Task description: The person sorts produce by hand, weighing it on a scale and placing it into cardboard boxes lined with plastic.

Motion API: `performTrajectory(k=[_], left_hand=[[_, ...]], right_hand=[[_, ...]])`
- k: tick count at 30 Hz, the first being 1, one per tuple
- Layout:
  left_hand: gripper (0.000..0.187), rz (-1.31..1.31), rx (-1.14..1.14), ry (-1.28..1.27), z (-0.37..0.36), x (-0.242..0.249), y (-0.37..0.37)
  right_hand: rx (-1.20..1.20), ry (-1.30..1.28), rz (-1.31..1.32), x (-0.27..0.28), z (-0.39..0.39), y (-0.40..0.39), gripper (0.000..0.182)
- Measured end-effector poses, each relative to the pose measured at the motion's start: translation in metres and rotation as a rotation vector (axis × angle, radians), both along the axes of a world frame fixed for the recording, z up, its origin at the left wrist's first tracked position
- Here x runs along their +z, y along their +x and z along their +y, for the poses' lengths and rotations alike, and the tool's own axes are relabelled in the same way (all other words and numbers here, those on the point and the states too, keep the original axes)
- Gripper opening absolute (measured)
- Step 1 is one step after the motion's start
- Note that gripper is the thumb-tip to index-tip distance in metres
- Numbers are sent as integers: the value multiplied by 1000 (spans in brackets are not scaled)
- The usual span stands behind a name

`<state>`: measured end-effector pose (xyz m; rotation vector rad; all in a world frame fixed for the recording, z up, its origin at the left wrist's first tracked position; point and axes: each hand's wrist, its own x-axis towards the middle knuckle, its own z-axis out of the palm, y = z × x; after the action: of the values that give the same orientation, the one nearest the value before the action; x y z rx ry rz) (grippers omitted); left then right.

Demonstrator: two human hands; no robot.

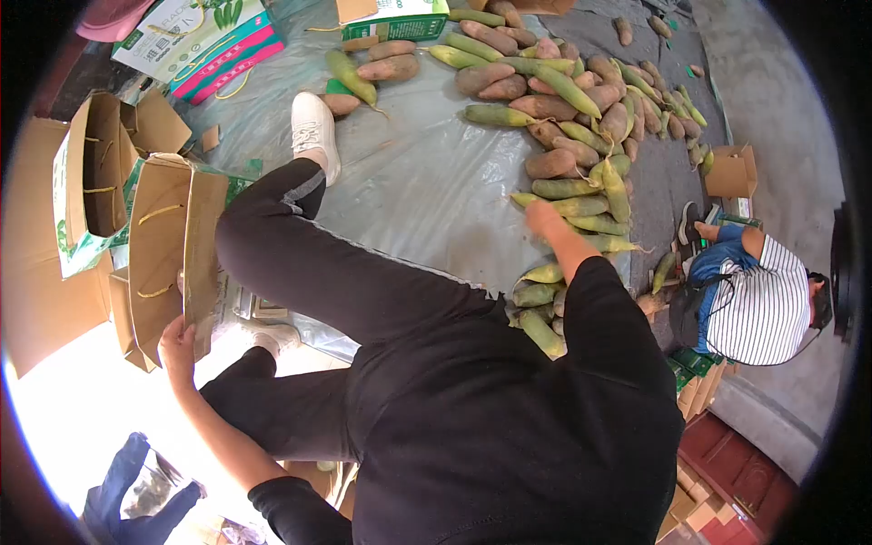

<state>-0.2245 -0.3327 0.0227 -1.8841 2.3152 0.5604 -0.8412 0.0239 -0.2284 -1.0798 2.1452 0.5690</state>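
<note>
My left hand (pixel 177 352) grips the edge of an open cardboard gift box (pixel 203 263), thumb and fingers closed on its rim. The box stands upright on the left, with yellow cord handles on its inner wall. On the other side, my right hand (pixel 543 221) reaches down to the edge of the radish pile. It overlaps a green radish (pixel 581 207) there, and its fingers are hidden under the hand. More green radishes (pixel 541 336) lie close to my right forearm. Brownish-red, soil-covered roots (pixel 550 164) lie just beyond the hand.
Another open box (pixel 100 173) stands beside mine. Printed cartons (pixel 195 41) lie at the top left. A plastic sheet (pixel 409 200) covers the floor. To the right, a person in a striped shirt (pixel 758 300) bends over near a small carton (pixel 731 171).
</note>
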Motion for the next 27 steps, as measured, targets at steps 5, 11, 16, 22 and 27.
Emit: performTrajectory(k=[5, 11, 16, 22, 27], left_hand=[[26, 110, -67, -101, -5, -20, 13], [25, 99, -79, -178, -2, -21, 14], [22, 66, -107, -221, 4, -20, 8], [20, 124, -26, -248, 8, -28, 9], [21, 94, 2, -257, 10, -26, 6]], right_hand=[[-263, -314, 240, 19, 23, -54, 26], [-414, -422, 312, 50, 20, -78, 35], [-167, -247, 262, -35, 63, -148, 33], [18, -40, 259, -82, 95, -193, 23], [-260, -321, 472, 18, 49, -135, 20]])
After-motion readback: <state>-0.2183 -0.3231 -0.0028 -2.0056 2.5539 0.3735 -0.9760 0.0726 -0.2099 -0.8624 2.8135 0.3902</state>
